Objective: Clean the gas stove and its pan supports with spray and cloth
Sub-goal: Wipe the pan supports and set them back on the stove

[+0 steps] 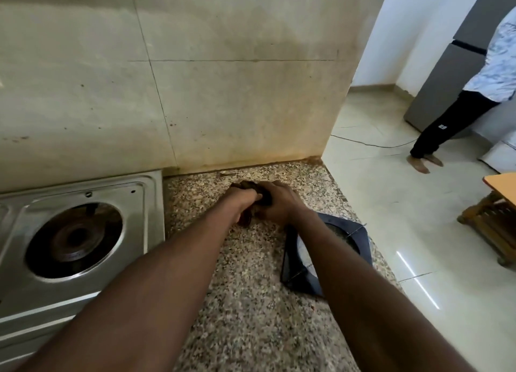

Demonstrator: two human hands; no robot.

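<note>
Closest to us are our two bare forearms, reaching out over the speckled granite counter (245, 301) toward the back wall (223, 92). Both hands meet near where counter and wall join: the left hand (241, 202) and the right hand (275, 204) are bunched together around a dark cloth (245, 185), fingers curled tight on it, and a bit of the cloth pokes out past the knuckles. It's all a bit blurry there, so we can't tell if it's pressed on the counter or held just above it.

The steel gas stove (83, 260) sits to our left against the wall, its burner (74, 239) bare with no support on top. One black square pan support (363, 246) lies flat on the counter to our right, partly hidden under the right forearm, near the counter's edge. No spray bottle in the shot.

Off to the right, on the tiled floor (391, 204), another person (474, 100) stands barefoot by a grey fridge (446, 78), and a wooden stool (494, 226) shows at the edge.
</note>
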